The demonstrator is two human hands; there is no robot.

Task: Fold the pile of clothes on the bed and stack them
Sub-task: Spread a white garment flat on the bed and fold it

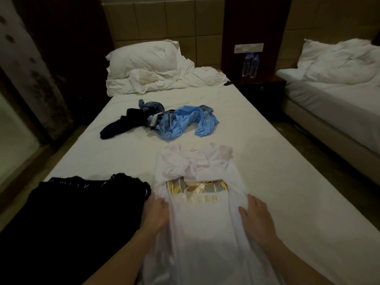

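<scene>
Two garments still lie unfolded in the middle of the bed [267, 161]: a crumpled light blue shirt [181, 124] and, touching its left edge, a dark navy garment [121, 126]. Nearer the person, a black garment [82, 212] lies flat at the bed's left edge and looks already folded, so it probably starts the stack. The piece in hand is a white printed T-shirt [203, 223], spread lengthwise just beside the black one, its sides turned inward over the cartoon print. The left hand [156, 212] rests on the shirt's left edge, and the right hand [257, 214] lies on its right edge; both press down with fingers fairly straight and spread, pinching nothing as far as the view shows. By this reading the task is less than half done: the T-shirt needs its final fold and stacking, then the two remaining pieces follow.
</scene>
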